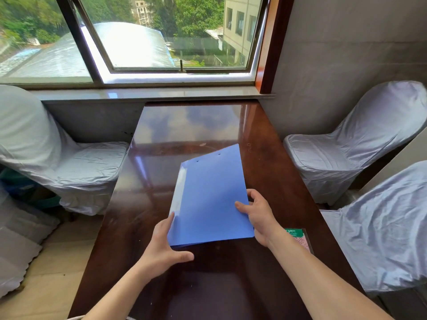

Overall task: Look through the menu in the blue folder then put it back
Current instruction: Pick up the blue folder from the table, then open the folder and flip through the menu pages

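Note:
The blue folder [209,195] is closed and held over the dark glossy table [189,125], tilted, its near edge raised a little off the surface. My left hand [165,244] grips its near left corner, thumb under the front edge. My right hand [258,215] holds the right edge, thumb on the cover. The menu inside is hidden by the cover.
A green and pink card [298,237] lies on the table just right of my right wrist. White-covered chairs stand at the left [57,162] and right [342,155], another at the near right [383,229]. A window sill [150,94] runs behind the table's far end.

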Demonstrator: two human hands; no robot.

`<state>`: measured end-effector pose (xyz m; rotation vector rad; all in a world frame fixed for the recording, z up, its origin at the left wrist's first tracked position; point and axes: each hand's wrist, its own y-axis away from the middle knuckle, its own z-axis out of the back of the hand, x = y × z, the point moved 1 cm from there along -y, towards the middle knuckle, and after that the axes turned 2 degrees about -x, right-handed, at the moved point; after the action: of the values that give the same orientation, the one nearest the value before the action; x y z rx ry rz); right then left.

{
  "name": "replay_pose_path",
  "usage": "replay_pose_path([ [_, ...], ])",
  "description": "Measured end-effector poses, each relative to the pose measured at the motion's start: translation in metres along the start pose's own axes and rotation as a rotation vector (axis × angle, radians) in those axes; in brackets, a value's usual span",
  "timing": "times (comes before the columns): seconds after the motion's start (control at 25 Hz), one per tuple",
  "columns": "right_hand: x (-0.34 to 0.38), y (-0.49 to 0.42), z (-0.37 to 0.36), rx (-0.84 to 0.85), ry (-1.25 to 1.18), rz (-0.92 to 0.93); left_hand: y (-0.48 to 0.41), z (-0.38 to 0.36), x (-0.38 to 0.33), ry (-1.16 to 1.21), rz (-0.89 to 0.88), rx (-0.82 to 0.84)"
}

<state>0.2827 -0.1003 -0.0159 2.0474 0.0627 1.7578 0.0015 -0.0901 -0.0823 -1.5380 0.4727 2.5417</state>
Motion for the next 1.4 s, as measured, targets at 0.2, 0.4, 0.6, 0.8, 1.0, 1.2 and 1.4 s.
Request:
replay_pose_path([
  [0.2, 0.039, 0.01, -0.016, 0.136, -0.038, 0.131, 0.001, 0.011, -0.015, 0.01, -0.089, -0.187],
  [0.4, 0.077, 0.027, -0.028, 0.275, -0.073, 0.245, 0.009, 0.032, -0.045, 0.002, -0.241, -0.307],
  [0.6, 0.111, 0.045, -0.04, 0.346, -0.102, 0.328, 0.012, 0.049, -0.068, -0.042, -0.336, -0.387],
  [0.8, 0.131, 0.061, -0.05, 0.368, -0.144, 0.389, 0.02, 0.057, -0.082, 0.004, -0.419, -0.418],
  [1.0, 0.142, 0.07, -0.057, 0.35, -0.191, 0.418, 0.02, 0.06, -0.086, 0.011, -0.513, -0.554],
  [1.2, 0.135, 0.067, -0.058, 0.28, -0.234, 0.375, 0.013, 0.06, -0.078, 0.305, -0.397, -0.545],
  [1.4, 0.13, 0.062, -0.047, 0.327, -0.265, 0.267, 0.013, 0.062, -0.081, 0.822, -0.257, -0.477],
])
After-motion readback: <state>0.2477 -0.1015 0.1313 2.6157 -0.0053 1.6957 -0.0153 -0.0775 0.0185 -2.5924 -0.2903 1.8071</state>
